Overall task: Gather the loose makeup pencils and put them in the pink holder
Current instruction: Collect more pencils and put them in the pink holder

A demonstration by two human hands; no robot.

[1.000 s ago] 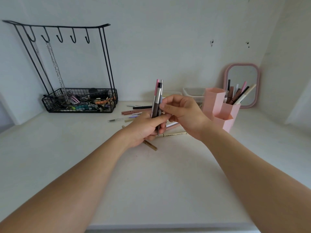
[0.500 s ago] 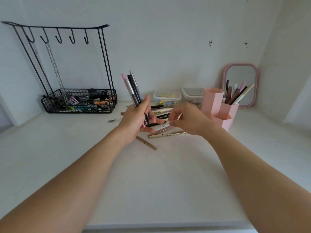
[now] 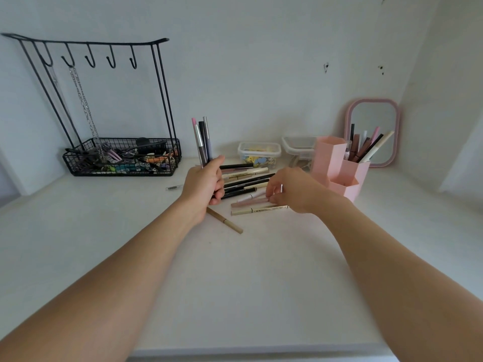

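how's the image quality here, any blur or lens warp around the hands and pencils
Head view: soft, even light, no glare, only faint shadows. Wide-angle warp stretches the forearms and bows the rack. The right hand looks slightly soft over the loose pencils; the left hand and its pencil bundle are sharper. The pink holder is clear.

We see a bundle of pencils (image 3: 202,142) standing upright out of the left grip (image 3: 206,182), pink tip topmost. Loose pencils (image 3: 245,182) lie fanned on the bench between both grips; the right grip (image 3: 290,190) seems to pinch a mauve pencil (image 3: 248,203). Right of it stands the pink holder (image 3: 337,165), already holding several.
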